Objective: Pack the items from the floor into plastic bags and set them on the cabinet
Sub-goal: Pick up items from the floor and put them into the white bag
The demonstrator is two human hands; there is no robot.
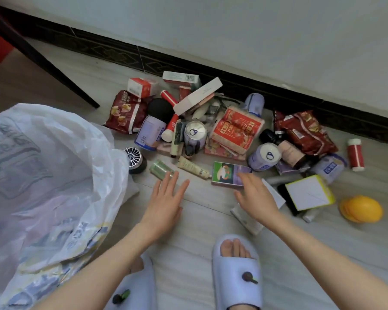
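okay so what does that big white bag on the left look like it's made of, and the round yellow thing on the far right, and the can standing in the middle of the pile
Big white bag: thin plastic film, translucent and crinkled, printing showing through.
Round yellow thing: probably smooth hard plastic, with a matte sheen; could be a lemon-shaped container.
Can: metal, likely aluminium, with a shiny silver top, a pull tab and a purple printed side.

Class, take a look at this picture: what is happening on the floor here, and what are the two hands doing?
A person crouches over a pile of items on the floor by the wall. The left hand is open, fingertips at a small green jar. The right hand reaches onto a green and purple box; whether it grips it is unclear. A white plastic bag lies open at the left. A yellow object lies at the right.
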